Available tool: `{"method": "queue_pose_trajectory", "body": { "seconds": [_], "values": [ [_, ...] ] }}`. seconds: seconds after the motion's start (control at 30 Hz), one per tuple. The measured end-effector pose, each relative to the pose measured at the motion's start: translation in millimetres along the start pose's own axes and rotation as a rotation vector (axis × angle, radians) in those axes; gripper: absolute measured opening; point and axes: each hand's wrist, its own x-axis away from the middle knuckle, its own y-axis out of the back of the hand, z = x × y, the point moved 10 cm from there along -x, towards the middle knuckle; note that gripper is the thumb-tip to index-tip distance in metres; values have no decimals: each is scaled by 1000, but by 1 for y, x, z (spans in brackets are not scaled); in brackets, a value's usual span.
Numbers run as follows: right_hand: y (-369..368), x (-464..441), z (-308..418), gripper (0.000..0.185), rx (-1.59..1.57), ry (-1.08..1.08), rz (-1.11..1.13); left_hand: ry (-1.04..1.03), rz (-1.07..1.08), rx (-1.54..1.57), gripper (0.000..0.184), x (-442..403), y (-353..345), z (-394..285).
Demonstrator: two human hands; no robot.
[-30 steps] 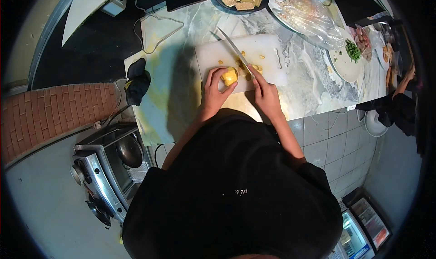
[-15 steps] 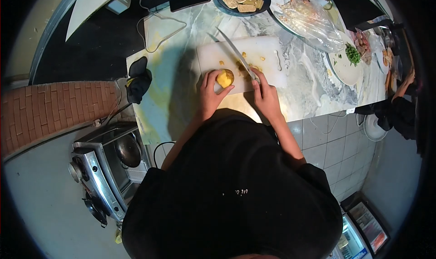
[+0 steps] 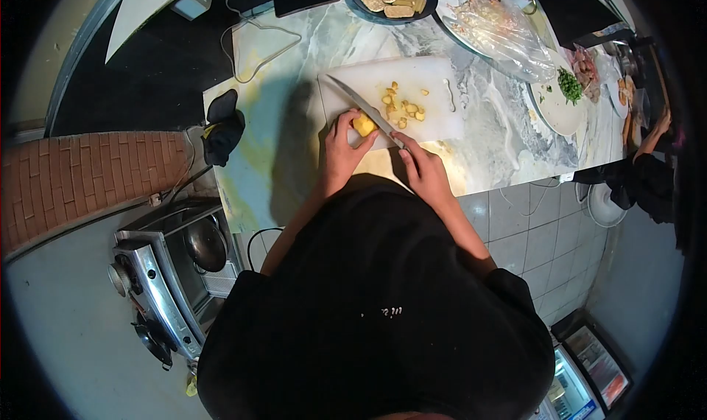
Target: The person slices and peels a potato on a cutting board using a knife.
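My left hand (image 3: 344, 152) has its fingers closed around a yellow, potato-like vegetable (image 3: 363, 124) on the lower left of the white cutting board (image 3: 440, 77). In my right hand (image 3: 426, 171) is the handle of a long kitchen knife (image 3: 359, 101). Its blade slants up to the left across the board, right beside the vegetable; whether the edge touches it I cannot tell. Several small yellow pieces (image 3: 410, 108) lie on the board to the right of the blade.
At the back stand a dark plate of sliced food (image 3: 398, 12) and a plate under a plastic bag (image 3: 501, 29). Chopped greens (image 3: 569, 86) lie on a plate (image 3: 561, 120) at right. A phone (image 3: 307, 1) and cable (image 3: 276, 60) are back left. Another person's arm (image 3: 653, 140) shows far right.
The knife has swung left, from over the small pieces to beside the vegetable, uncovering those pieces. My right hand has moved slightly left and down. My left hand keeps hold of the vegetable.
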Motion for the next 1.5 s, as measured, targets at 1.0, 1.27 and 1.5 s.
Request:
{"method": "queue_pose_trajectory", "body": {
  "seconds": [1.0,1.27,1.5],
  "values": [
    [1,14,6,52,180,166,-74,153,70,107,61,0,-18,15],
    [3,14,9,50,159,188,-75,128,70,120,59,-3,-16,10],
    [4,13,12,48,142,191,-83,146,73,97,58,-1,-18,14]
  ]
}}
